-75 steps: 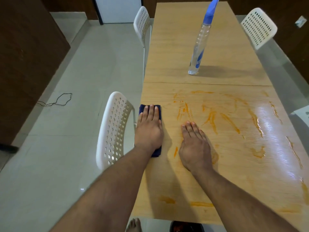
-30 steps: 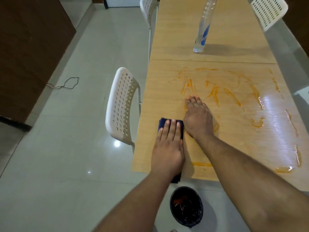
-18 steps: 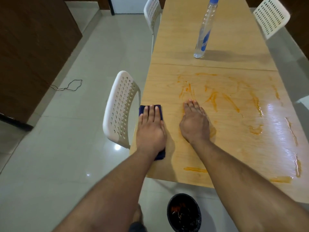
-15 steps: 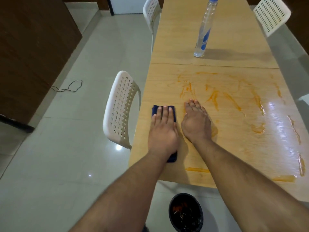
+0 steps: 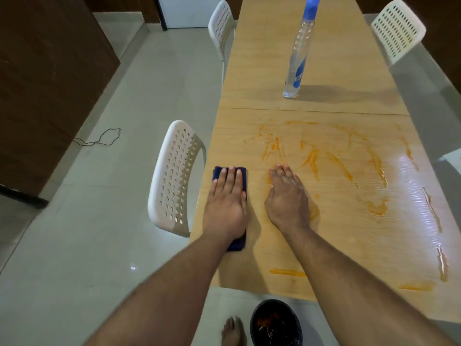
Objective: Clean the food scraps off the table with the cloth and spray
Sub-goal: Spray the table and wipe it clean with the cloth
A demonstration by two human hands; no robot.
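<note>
Cloth, dark blue and folded, is lying near the tabletop's nine o'clock edge, with the left hand pressing flat on it, fingers straight and together, not curling round anything. The right hand is resting just beside it at three o'clock, palm down on the wood, its grip likewise loose and holding nothing. Orange smears are streaking the glossy surface from twelve to four o'clock of that hand (one short streak is sitting near the front edge). The spray bottle is standing upright well apart at twelve o'clock. A dark bowl is sitting on the floor at six o'clock.
</note>
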